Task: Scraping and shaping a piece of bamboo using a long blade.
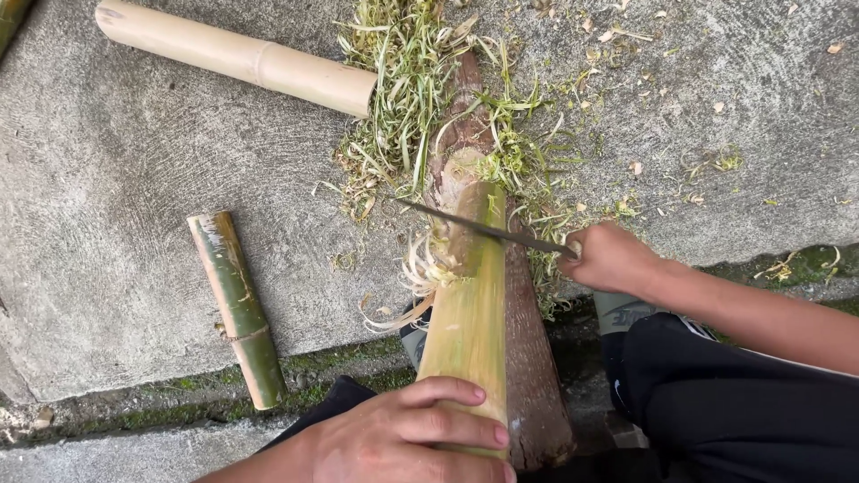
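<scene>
From the head view, looking down at a rough concrete floor (pixel 116 179): my left hand (pixel 403 434) has its grip closed over the near end of a pale green bamboo piece (pixel 470 304), pinning it against a brown wooden log (pixel 528 358) that lies beneath it. My right hand (pixel 608 258) is wrapped tight around the handle of a long thin blade (pixel 483 230), its edge laid across the bamboo's far end, where pale shavings (pixel 420 268) curl away. I judge the skin-shaving stroke to be in hand; the next move calls for a steady push away from my fingers. A tan bamboo tube (pixel 237 55) and a short green one (pixel 237 309) lie apart to the left.
</scene>
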